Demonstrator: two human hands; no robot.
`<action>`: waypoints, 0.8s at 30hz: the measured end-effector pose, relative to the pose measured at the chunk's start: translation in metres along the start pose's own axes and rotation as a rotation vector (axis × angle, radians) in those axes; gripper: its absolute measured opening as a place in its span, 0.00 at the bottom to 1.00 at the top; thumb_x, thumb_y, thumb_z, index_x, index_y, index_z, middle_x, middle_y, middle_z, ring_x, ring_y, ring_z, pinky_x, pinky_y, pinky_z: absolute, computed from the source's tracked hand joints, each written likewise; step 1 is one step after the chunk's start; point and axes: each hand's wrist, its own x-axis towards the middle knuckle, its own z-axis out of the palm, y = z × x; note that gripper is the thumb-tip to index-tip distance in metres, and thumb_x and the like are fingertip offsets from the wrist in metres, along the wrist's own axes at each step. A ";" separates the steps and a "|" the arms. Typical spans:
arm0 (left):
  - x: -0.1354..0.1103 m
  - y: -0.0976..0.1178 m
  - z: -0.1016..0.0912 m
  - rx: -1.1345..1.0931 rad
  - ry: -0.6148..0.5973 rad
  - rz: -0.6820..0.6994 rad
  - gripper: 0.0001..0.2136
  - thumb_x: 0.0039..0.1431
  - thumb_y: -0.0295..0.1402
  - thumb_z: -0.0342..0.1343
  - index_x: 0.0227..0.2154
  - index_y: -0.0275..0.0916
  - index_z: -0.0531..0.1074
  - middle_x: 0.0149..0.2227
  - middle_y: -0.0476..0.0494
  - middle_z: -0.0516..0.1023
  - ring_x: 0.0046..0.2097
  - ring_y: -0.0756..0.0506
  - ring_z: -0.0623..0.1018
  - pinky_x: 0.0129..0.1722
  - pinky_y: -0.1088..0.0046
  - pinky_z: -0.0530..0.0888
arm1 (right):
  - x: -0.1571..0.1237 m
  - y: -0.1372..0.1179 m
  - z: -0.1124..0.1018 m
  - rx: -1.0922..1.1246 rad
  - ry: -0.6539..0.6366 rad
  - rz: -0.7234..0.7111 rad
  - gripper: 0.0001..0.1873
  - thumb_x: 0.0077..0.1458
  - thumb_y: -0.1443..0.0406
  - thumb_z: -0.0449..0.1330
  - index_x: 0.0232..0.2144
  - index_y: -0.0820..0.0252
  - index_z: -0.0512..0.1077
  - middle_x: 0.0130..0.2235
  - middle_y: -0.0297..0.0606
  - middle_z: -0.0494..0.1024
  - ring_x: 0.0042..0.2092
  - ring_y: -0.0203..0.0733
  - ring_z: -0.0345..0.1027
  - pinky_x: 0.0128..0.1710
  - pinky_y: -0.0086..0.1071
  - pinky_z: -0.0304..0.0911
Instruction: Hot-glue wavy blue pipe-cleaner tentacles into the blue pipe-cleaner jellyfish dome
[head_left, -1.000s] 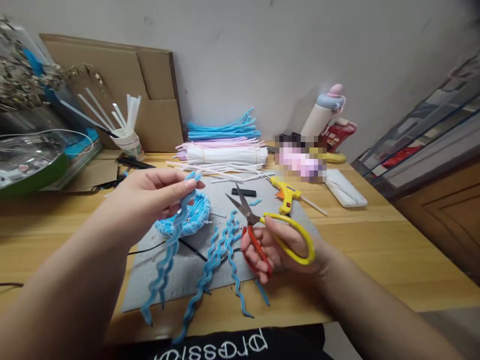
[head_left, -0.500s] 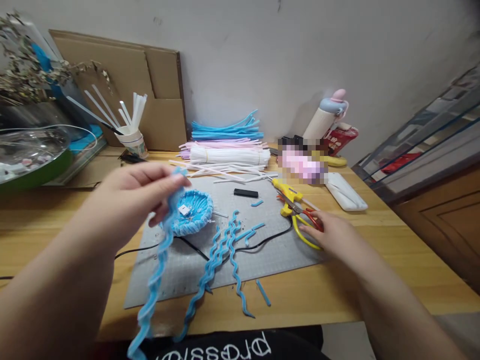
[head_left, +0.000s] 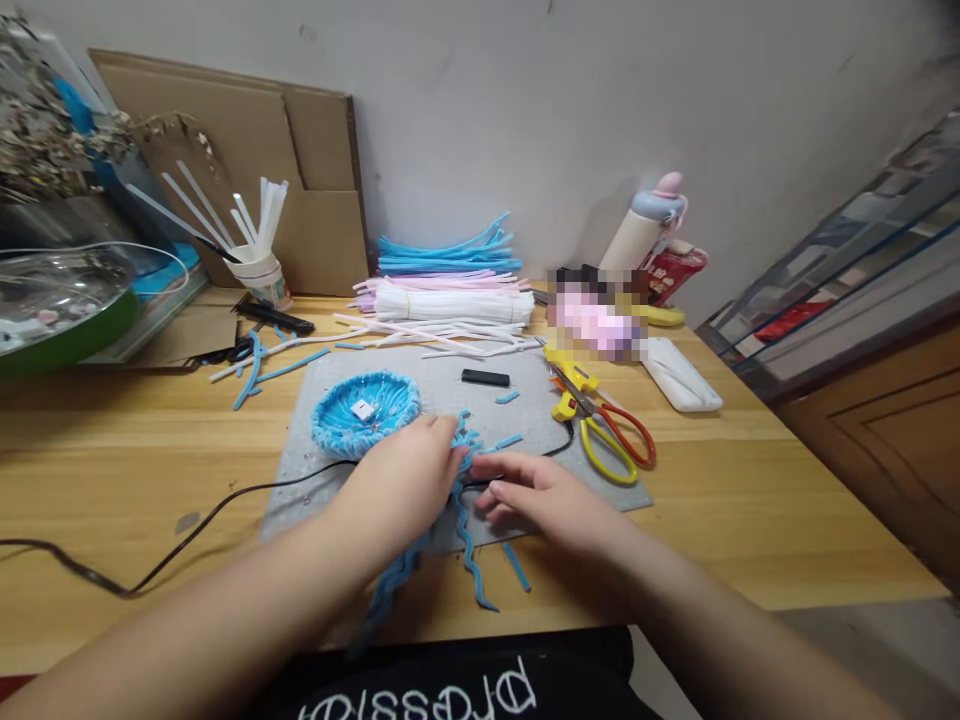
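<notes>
Scissors released across glue gun; left hand lowered to wavy blue stems, right hand shifted beside them.

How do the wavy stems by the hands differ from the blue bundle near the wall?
Shape: the wavy stems are crimped into waves; the blue bundle runs nearly straight, with a few ends bending upward.
Place: the wavy stems reach past the front edge of the mat; the blue bundle sits at the back of the table.
Both are blue and slender.
</notes>
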 end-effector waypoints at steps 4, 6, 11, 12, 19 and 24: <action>-0.031 -0.011 0.014 -0.019 -0.018 -0.100 0.12 0.64 0.34 0.49 0.45 0.35 0.71 0.44 0.33 0.78 0.42 0.33 0.79 0.40 0.57 0.73 | -0.004 -0.002 0.003 0.252 -0.052 0.077 0.21 0.49 0.68 0.62 0.48 0.61 0.71 0.52 0.47 0.74 0.38 0.38 0.76 0.37 0.34 0.73; -0.039 -0.014 0.020 -0.065 -0.010 -0.133 0.14 0.63 0.35 0.50 0.49 0.36 0.68 0.48 0.31 0.77 0.46 0.32 0.78 0.42 0.55 0.73 | -0.006 -0.006 0.005 0.360 -0.076 0.097 0.21 0.50 0.68 0.61 0.49 0.63 0.70 0.53 0.49 0.72 0.40 0.39 0.76 0.36 0.32 0.73; -0.037 -0.018 0.032 -0.328 0.008 -0.174 0.12 0.61 0.29 0.45 0.47 0.40 0.65 0.48 0.38 0.78 0.48 0.37 0.79 0.44 0.59 0.73 | -0.003 -0.009 0.017 0.525 -0.127 0.133 0.21 0.50 0.69 0.60 0.49 0.63 0.69 0.41 0.42 0.75 0.37 0.41 0.77 0.27 0.30 0.70; -0.037 -0.020 0.034 -0.393 0.015 -0.177 0.12 0.60 0.27 0.45 0.46 0.40 0.65 0.47 0.39 0.79 0.47 0.39 0.79 0.44 0.61 0.73 | -0.002 -0.008 0.020 0.544 -0.130 0.138 0.21 0.49 0.70 0.60 0.49 0.63 0.69 0.38 0.40 0.76 0.37 0.42 0.77 0.26 0.30 0.70; -0.045 -0.024 0.042 -0.767 0.031 -0.135 0.13 0.55 0.26 0.44 0.41 0.39 0.69 0.36 0.45 0.78 0.35 0.46 0.76 0.36 0.69 0.73 | -0.008 0.007 0.033 0.646 -0.168 0.131 0.24 0.49 0.72 0.61 0.51 0.64 0.73 0.35 0.41 0.79 0.35 0.36 0.73 0.28 0.25 0.65; -0.045 -0.020 0.030 -0.903 0.010 -0.115 0.10 0.57 0.30 0.44 0.37 0.38 0.69 0.25 0.50 0.72 0.27 0.49 0.72 0.27 0.74 0.69 | -0.016 0.018 0.024 0.771 -0.182 0.069 0.22 0.49 0.68 0.65 0.49 0.62 0.76 0.32 0.38 0.77 0.33 0.35 0.69 0.26 0.24 0.61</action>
